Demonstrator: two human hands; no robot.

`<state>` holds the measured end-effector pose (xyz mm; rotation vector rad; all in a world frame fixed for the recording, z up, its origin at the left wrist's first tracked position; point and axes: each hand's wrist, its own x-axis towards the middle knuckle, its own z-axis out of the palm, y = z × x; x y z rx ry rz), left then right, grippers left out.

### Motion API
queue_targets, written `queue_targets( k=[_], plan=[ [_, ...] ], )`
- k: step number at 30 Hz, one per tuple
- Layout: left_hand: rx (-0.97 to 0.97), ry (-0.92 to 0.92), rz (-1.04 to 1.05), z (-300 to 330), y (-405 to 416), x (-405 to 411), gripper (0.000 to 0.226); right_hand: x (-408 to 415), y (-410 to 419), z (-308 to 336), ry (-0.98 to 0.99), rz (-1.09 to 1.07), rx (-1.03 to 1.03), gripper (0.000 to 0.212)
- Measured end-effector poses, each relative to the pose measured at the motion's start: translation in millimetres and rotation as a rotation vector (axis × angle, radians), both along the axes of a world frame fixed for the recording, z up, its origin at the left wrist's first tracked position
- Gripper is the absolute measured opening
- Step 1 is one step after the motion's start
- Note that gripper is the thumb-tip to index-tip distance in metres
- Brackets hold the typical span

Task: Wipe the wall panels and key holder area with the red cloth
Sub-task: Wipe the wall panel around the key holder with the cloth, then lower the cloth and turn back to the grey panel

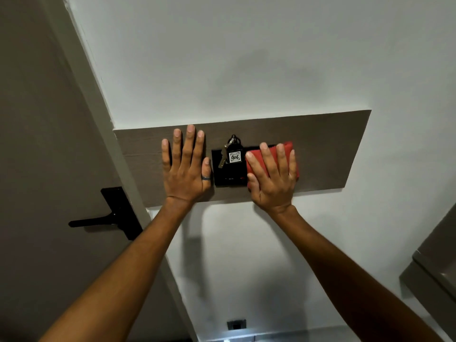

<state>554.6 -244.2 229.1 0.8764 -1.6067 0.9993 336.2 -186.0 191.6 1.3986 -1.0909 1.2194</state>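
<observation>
**Both hands flat on the wall panel, cloth under the right**

Person is facing a white wall w/ a brown wood-grain wall panel (320,149) running across it. Left hand (185,166) is lying flat on the panel, fingers spread & straight, gripping nothing; a grey ring (205,178) is sitting on the thumb. Right hand (271,178) is pressing the red cloth (287,150) flat against the panel, fingers extended over it, palm down, not curled round it. Cloth is folded, showing above & to the right of the fingers, its left edge touching or overlapping the black key holder (223,177).

Key holder is sitting on the panel between the two hands, left hand's thumb just beside its left edge. A key bunch (230,144) w/ a tag (234,157) reading 406 is hanging in front of the holder.

Far left, a door w/ a black lever handle (98,221) is showing. Low on the wall, a small dark socket (236,324) is showing, well apart from the panel. A grey cabinet edge (434,267) is poking in at the right.
</observation>
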Motion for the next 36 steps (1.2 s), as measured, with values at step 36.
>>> queue_targets(
  k=[36],
  plan=[
    [0.792,-0.233,-0.405,-164,174,-121,0.059,-109,160,-106,-2.352,1.195,0.534,0.039]
  ],
)
